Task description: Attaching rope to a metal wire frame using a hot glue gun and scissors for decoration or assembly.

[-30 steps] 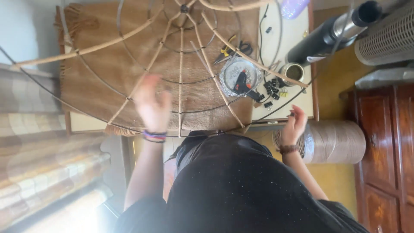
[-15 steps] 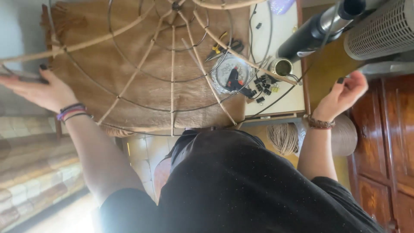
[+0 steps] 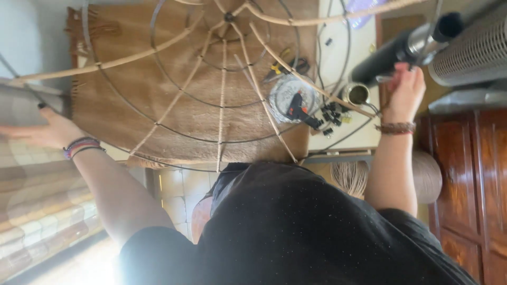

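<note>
Wire frame (image 3: 222, 105) lies over the brown cloth (image 3: 132, 100) on the surface. Left hand (image 3: 45, 132) and right hand (image 3: 406, 89) steady opposite rim edges, seemingly to turn it; each grip's closure is unclear.

Wire frame (image 3: 222, 105) cane-wrapped, matt; mat (image 3: 132, 95) rough woven cloth; cabinet (image 3: 470, 174) glossy wood.

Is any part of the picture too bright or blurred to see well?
Head view: strong glare whitens the bottom left corner beside the black shirt; the left hand is slightly blurred; the wire frame and the right hand are sharp enough.
</note>
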